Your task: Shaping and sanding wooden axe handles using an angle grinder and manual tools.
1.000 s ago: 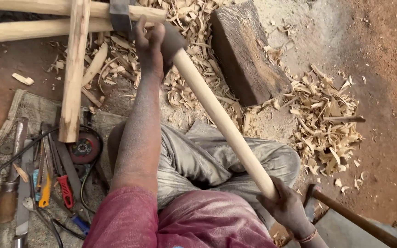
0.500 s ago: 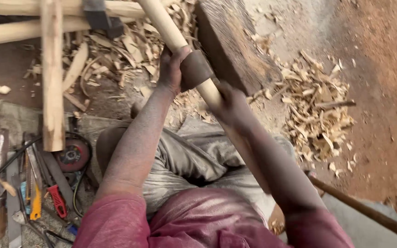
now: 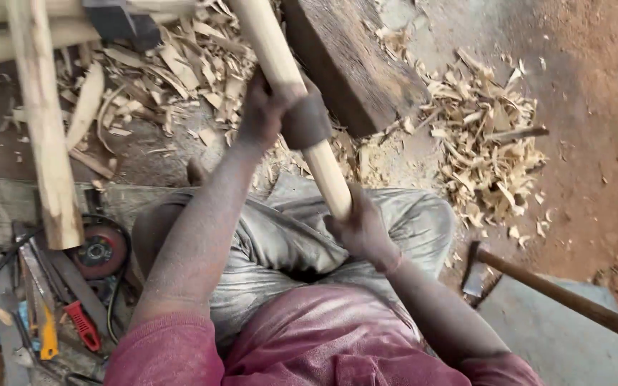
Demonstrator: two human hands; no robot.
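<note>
left hand (image 3: 266,107) clenched round the pole (image 3: 291,93) beside a grey pad (image 3: 307,121); right hand (image 3: 361,227) grasps the pole's lower end, over the lap, near the block (image 3: 355,64).

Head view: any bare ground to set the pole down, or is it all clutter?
Bare dirt lies at the right, beyond the shavings pile, and a smaller patch at the left, beside the leaning stick. Crowded: tools at lower left, shavings around the wood block. Left hand and right hand grip the pole.
</note>
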